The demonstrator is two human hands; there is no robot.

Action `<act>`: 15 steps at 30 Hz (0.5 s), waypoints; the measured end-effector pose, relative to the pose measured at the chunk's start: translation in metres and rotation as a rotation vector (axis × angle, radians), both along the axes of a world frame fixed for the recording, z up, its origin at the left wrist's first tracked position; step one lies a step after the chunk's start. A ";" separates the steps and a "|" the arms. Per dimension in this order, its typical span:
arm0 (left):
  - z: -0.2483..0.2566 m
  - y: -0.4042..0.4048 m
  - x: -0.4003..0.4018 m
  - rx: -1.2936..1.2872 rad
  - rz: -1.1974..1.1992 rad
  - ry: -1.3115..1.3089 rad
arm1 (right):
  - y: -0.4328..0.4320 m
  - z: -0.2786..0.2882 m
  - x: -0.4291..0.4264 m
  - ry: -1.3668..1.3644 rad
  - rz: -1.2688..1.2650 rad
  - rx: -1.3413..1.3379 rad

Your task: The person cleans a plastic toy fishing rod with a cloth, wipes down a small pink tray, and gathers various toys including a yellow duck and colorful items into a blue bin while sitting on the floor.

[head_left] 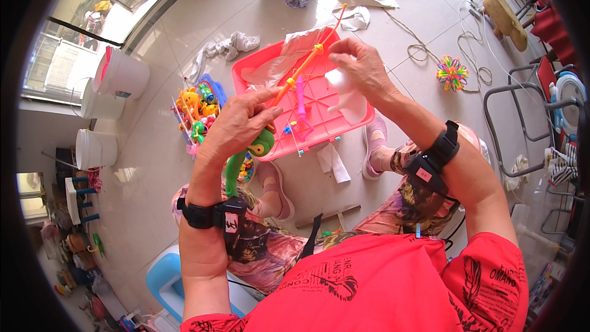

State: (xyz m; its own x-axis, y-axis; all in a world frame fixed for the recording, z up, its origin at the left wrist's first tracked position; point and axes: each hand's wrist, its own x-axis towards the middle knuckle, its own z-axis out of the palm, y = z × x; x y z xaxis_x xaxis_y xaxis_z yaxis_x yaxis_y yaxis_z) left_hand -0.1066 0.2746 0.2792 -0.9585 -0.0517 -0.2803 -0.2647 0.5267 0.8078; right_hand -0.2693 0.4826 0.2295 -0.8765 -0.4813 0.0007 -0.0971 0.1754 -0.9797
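My left hand (244,122) is closed around a toy fishing rod with a green handle (236,166) and an orange shaft (304,63), which points up and to the right. Near the shaft, my right hand (359,67) pinches a white cloth or tissue (346,94) that hangs down. Whether the fingertips also hold a thin line cannot be told. Below both hands lies a pink plastic lid or tray (276,145), bearing a purple toy rod (300,97), a small blue and yellow piece (289,128) and crumpled clear plastic (267,71).
A blue basket of colourful toys (214,84) stands left of the pink plastic. White buckets (97,149) line the left side. A colourful expanding ball (452,74), a rope (415,37) and a metal-framed chair (495,138) are at the right. Cloths (235,44) lie on the tiles.
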 end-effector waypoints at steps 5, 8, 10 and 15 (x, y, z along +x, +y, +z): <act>0.005 0.005 -0.004 0.262 0.013 -0.071 | -0.009 -0.009 0.005 -0.223 0.050 -0.241; 0.011 0.006 -0.003 0.345 0.014 -0.102 | -0.011 -0.006 0.001 -0.291 0.092 -0.341; 0.012 0.007 -0.004 0.360 0.014 -0.105 | -0.008 -0.006 -0.004 -0.339 0.192 -0.257; 0.012 0.006 -0.003 0.370 0.032 -0.104 | -0.007 0.001 0.004 -0.345 0.256 -0.267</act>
